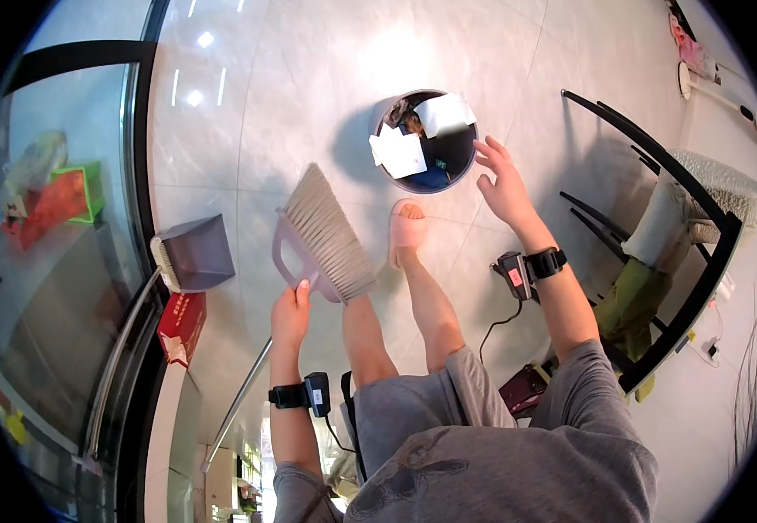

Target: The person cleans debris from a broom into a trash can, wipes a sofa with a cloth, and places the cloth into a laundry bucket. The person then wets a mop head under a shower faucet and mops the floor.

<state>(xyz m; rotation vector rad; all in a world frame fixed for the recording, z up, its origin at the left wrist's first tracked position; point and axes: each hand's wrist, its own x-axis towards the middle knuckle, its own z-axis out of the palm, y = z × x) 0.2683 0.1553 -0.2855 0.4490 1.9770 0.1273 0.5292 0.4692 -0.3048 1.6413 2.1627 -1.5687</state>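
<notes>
My left hand [291, 315] grips a broom [324, 240] near its head, with the thumb on the mauve plastic and the pale bristles turned up and to the right. The broom's metal handle runs down and to the left past my forearm. My right hand [505, 185] is empty, its fingers apart, beside the right rim of a round dark trash bin [470, 166]. White crumpled papers [400, 152] and other dark litter lie in the bin. Whether my right fingertips touch the rim, I cannot tell.
A grey dustpan [200, 253] stands at the left by a black-framed glass door [145, 131], above a red box [183, 327]. On the right is a black-framed chair or rack [718, 270] with cloths on it. My slippered foot [408, 231] is just below the bin on the tiled floor.
</notes>
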